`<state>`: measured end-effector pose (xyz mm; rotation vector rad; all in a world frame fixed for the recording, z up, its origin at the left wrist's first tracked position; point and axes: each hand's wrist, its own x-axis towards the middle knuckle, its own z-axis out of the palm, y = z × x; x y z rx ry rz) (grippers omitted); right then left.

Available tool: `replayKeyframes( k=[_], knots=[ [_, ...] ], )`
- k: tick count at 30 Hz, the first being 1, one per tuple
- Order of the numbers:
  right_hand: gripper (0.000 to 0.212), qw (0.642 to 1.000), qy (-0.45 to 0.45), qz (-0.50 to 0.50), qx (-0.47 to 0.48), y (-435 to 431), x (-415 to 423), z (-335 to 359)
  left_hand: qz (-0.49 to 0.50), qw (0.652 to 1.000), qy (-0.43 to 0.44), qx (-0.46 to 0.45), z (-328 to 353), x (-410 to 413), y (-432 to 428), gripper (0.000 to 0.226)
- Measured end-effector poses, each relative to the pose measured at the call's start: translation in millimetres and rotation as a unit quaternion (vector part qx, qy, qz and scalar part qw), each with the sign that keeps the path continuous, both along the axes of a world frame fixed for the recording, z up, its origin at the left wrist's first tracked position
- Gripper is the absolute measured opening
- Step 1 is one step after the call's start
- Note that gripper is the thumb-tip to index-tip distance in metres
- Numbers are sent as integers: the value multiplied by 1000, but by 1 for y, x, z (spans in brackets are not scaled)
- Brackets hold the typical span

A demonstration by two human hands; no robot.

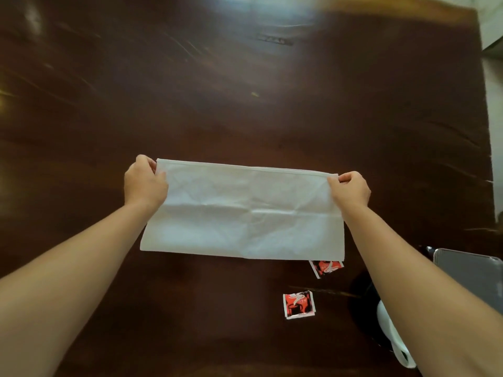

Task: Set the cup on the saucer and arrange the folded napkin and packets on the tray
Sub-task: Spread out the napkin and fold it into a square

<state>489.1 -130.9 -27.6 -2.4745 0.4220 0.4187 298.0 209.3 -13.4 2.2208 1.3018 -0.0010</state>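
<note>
Head: one napkin (245, 213), two packets (299, 304) (328, 268)

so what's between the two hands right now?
Head view: the white napkin, held out between left hand and right hand, each pinching an upper corner.

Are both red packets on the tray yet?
No: the near packet and the far packet lie on the wooden table, left of the tray, the far one partly behind the napkin.
</note>
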Motion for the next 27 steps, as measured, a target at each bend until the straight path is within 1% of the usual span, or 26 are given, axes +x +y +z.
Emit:
replayKeyframes(
  k=[2, 4, 7, 10, 12, 15, 17, 20, 22, 24, 25, 27],
  knots=[
    [16, 1000, 18, 3, 8, -4, -6, 10, 18, 999, 16, -41, 11, -10, -2, 20],
    [20, 998, 59, 13, 5, -12, -20, 21, 24, 995, 48, -85, 20, -26, -5, 23],
    [21, 992, 126, 23, -1, -30, -49, 32, 16, 985, 111, -134, 25, -63, -13, 21],
    [19, 986, 164, 40, -7, -46, -77, 37, 56, 974, 123, -182, 26, -94, -28, 20],
    [15, 982, 178, 57, -32, -54, -90, 35, 78, 972, 141, -174, 25, -106, -36, 20],
    [12, 976, 189, 79, -71, -58, -101, 35, 104, 972, 168, -129, 23, -116, -45, 24],
    [13, 973, 198, 81, -84, -61, -107, 36, 130, 969, 152, -146, 22, -120, -50, 20],
    [13, 980, 191, 28, -40, -68, -114, 38, 197, 950, 96, -220, 25, -122, -60, 8],
    [15, 978, 203, -38, 13, -72, -117, 42, 246, 934, 57, -253, 27, -124, -63, 12],
    [13, 968, 220, -95, 73, -74, -122, 45, 283, 920, 30, -268, 25, -130, -64, 16],
    [13, 962, 230, -115, 95, -75, -124, 45, 299, 915, 16, -272, 23, -133, -65, 17],
    [19, 952, 246, -140, 114, -78, -130, 42, 328, 904, -9, -272, 20, -138, -66, 20]
  ],
)
